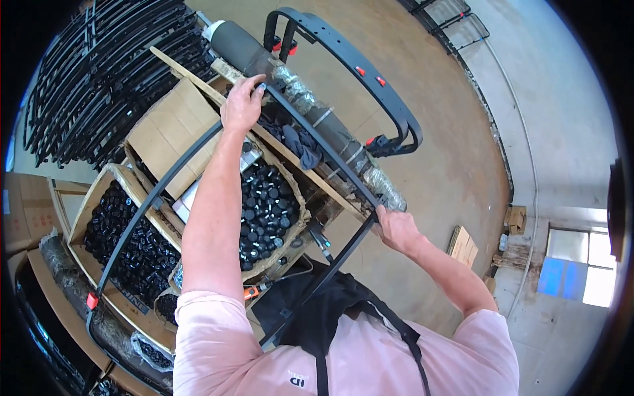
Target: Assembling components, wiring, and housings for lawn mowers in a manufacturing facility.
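A black metal tube frame [318, 137] is held in front of me, tilted across the bench. My left hand [243, 104] is closed at its far corner, with a small shiny piece by the fingertips that I cannot make out. My right hand [396, 228] is closed round the near right corner. A long curved side of the frame runs to the left past my left forearm and carries a red piece [92, 301]. The other side bar [337, 261] comes back toward my black apron [310, 307].
Boxes of black plastic caps [264, 208] and small black parts [129, 244] stand at left. A padded beam [241, 47] lies beyond the frame. Another curved black frame [360, 72] stands behind it. Stacked black frames [112, 72] fill the far left. An orange-handled tool [251, 292] lies near.
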The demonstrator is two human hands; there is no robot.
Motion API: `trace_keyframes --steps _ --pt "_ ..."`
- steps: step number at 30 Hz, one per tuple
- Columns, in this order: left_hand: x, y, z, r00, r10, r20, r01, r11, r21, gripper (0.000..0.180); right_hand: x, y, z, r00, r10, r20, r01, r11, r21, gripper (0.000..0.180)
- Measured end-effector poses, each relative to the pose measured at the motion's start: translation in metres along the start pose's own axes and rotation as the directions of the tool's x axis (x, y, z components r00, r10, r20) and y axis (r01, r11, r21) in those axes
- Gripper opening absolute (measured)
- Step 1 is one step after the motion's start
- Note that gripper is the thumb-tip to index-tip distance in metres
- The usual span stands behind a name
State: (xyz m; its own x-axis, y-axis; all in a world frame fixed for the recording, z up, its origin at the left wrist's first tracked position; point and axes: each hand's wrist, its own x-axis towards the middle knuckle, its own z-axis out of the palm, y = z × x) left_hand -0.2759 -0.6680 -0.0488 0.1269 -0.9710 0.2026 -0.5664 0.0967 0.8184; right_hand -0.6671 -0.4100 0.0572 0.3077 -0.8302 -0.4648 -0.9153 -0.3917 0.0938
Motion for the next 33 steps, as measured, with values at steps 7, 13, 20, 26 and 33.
trace_keyframes --steps 7,13,20,26,33 --pt "0.000 0.006 -0.002 0.993 -0.086 0.077 0.084 0.996 0.027 0.057 0.004 -0.007 0.017 0.978 0.205 0.029 -0.207 0.974 0.089 0.041" --pt "0.012 0.017 -0.009 0.986 -0.139 0.095 0.117 0.971 0.208 0.087 0.005 -0.002 0.052 0.969 0.244 0.035 -0.244 0.970 -0.016 0.024" --pt "0.023 -0.034 -0.091 0.905 -0.238 -0.352 0.322 0.925 0.201 0.070 0.005 -0.014 0.024 0.949 0.315 0.018 -0.314 0.942 0.118 0.047" --pt "0.010 0.036 -0.026 0.967 0.243 -0.073 -0.174 0.845 0.506 0.084 0.005 -0.013 0.025 0.951 0.310 0.010 -0.309 0.944 0.117 0.048" --pt "0.024 -0.046 -0.106 0.848 -0.096 -0.521 0.392 0.776 0.495 0.054 0.005 -0.014 0.027 0.956 0.270 -0.113 -0.253 0.957 0.144 0.045"
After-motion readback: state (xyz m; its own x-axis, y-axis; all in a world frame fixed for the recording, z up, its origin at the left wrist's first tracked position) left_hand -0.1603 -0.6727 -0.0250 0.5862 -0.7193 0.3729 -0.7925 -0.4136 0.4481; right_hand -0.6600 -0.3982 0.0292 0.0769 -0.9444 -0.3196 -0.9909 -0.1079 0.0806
